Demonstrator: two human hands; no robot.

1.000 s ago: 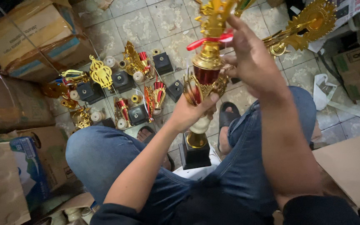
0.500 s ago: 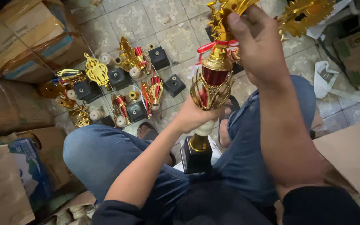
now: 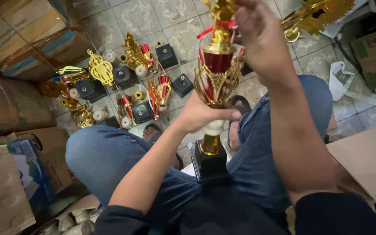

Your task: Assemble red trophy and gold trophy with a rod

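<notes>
Trophy (image 3: 216, 82) lower in frame now, brown cardboard boxes (image 3: 27, 30) upper left.

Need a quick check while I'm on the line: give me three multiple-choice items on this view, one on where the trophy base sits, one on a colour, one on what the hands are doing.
1. Where does the black base of the trophy sit?
A. on a cardboard box
B. between the person's knees
C. on a shelf

2. What colour is the trophy's middle cup section?
A. red
B. blue
C. green

3. What is the state of the hands?
A. both empty
B. only the right hand holds the trophy
C. left hand grips the stem, right hand is at the top

Answers:
1 B, the base stands low between the two jeans-clad legs.
2 A, the section under the gold top is red inside gold ribs.
3 C, the left hand's fingers wrap the white and gold stem while the right hand closes around the gold top piece with the red ribbon.
</notes>
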